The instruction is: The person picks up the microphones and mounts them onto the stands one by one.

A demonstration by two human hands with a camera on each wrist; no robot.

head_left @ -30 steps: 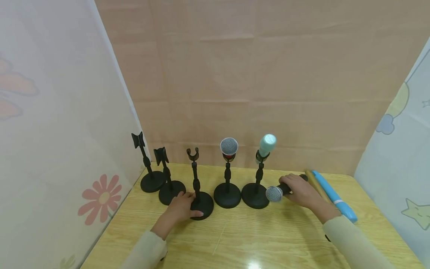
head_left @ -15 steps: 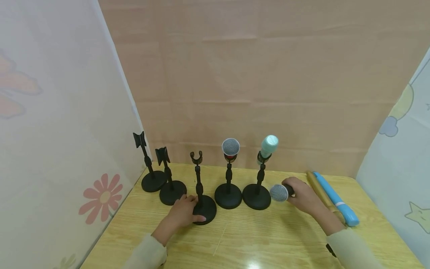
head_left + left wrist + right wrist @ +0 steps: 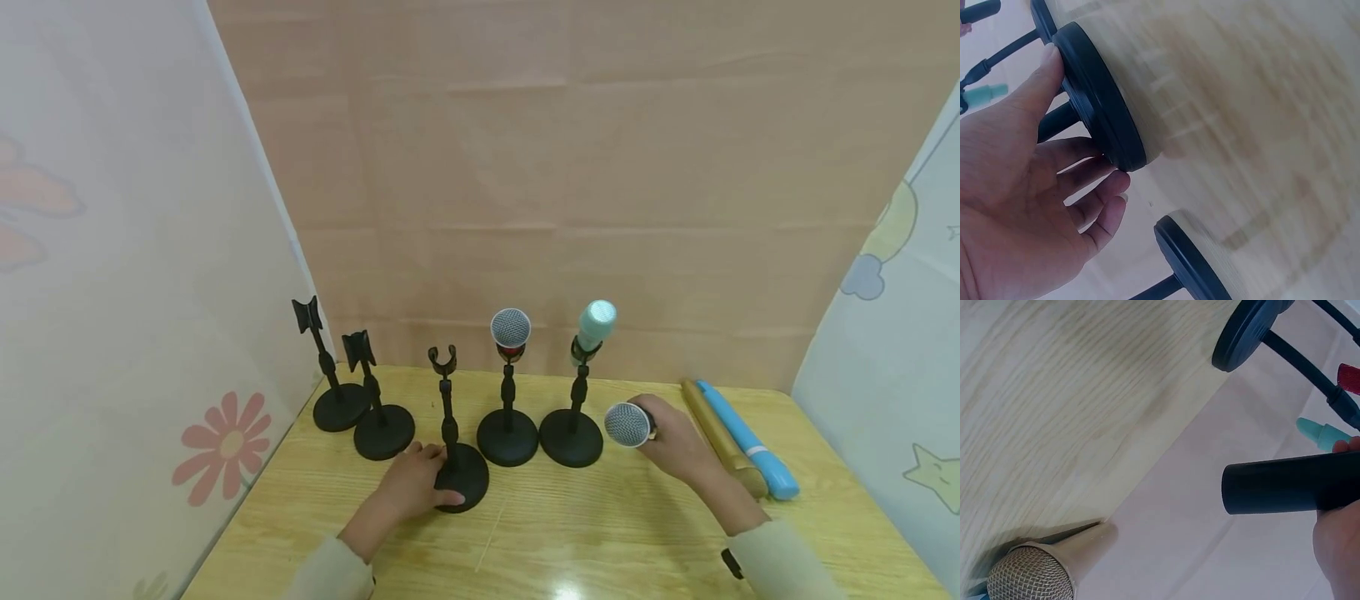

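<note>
My left hand [image 3: 405, 487] grips the round black base of a microphone stand [image 3: 467, 479], whose cradle on top holds nothing. In the left wrist view, the thumb lies on one edge of the base [image 3: 1094, 94] and fingertips touch the opposite edge. My right hand [image 3: 675, 443] holds a black microphone [image 3: 628, 425] above the table, its silver grille facing me. The right wrist view shows the tail of its black handle [image 3: 1272, 486]. Left of the right hand, one stand carries a mint-green microphone [image 3: 597, 323]; another bears a microphone with a silver grille and red band [image 3: 511, 328].
Two bare black stands [image 3: 384, 432] [image 3: 341, 407] stand at the left of the wooden table [image 3: 555, 533]. A gold microphone [image 3: 723, 437] and a blue microphone [image 3: 750, 442] lie side by side at the right. A brown backdrop [image 3: 570, 192] rises behind.
My left hand has slid the stand right and nearer to me. The right hand has turned the black microphone so its grille points more toward me.
</note>
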